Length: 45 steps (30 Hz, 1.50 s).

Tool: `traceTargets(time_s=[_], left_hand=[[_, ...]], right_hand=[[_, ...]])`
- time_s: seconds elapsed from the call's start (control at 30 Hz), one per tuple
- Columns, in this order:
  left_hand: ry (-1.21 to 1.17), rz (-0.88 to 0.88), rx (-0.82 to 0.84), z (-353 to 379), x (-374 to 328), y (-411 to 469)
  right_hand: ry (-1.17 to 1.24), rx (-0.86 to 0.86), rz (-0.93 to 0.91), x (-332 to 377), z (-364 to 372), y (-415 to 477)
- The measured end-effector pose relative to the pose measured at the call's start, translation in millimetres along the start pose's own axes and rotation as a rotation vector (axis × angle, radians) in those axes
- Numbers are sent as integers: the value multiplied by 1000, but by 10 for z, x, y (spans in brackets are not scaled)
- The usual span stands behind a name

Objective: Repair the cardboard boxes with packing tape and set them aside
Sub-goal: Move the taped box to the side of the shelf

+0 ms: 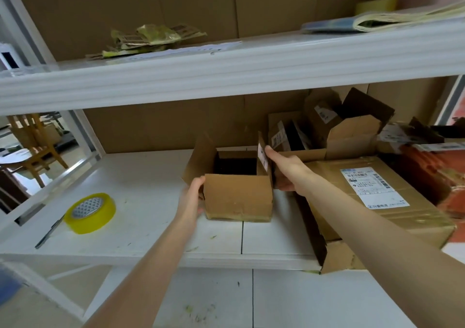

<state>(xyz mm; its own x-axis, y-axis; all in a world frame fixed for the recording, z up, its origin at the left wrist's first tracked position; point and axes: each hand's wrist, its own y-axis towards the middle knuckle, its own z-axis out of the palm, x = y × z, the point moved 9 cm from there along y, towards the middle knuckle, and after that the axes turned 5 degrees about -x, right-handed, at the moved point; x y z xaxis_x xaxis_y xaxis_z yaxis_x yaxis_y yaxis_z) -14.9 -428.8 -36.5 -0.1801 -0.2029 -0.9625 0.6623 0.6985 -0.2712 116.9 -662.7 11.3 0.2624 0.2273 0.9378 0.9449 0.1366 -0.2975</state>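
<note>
Both forearms reach up from the bottom edge toward a small open box (237, 196) standing on the white shelf (151, 189). I see my left hand (193, 194) pressed against the box's left side near its front corner, fingers wrapped round the wall. My right hand (284, 169) grips the right side, with the fingertips resting on the raised right flap, which carries a white label. So the two hands hold the box between them. Its flaps stand open, the left one leaning outward, and the inside looks dark.

Left of the box, well apart from it, a roll of yellow tape (90, 213) lies flat on the shelf, with a dark pen-like tool (49, 232) just beside it. On the right, a large sealed box (377, 196) with a shipping label lies next to the small one, and behind it I see a heap of opened boxes (337, 126). An upper shelf (226, 73) holds crumpled scraps (151, 38) and stacked papers (377, 20).
</note>
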Motion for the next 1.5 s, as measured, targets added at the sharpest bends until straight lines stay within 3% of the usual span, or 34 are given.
traceTargets(time_s=[0.2, 0.5, 0.6, 0.77, 0.9, 1.17, 1.33, 1.43, 1.5], left_hand=[[16, -76, -133, -108, 79, 65], [-113, -186, -109, -168, 150, 165], [-198, -190, -65, -66, 122, 114], [-192, -177, -56, 14, 222, -42], [-200, -159, -85, 2, 243, 13], [-221, -105, -134, -461, -53, 900], [-122, -49, -218, -873, -312, 1533], [-226, -53, -206, -1002, -372, 1812], [-301, -39, -224, -1023, -371, 1936]], right_hand=[[-304, 127, 16, -81, 287, 17], [-137, -12, 80, -123, 24, 191], [-78, 85, 82, -150, 113, 132], [-162, 349, 242, -282, 297, -128], [-149, 325, 140, -240, 478, -32], [136, 305, 242, -236, 1309, 374], [195, 229, 196, 1, 2072, 758], [244, 239, 166, 149, 2373, 885], [143, 259, 86, 263, 2490, 898]])
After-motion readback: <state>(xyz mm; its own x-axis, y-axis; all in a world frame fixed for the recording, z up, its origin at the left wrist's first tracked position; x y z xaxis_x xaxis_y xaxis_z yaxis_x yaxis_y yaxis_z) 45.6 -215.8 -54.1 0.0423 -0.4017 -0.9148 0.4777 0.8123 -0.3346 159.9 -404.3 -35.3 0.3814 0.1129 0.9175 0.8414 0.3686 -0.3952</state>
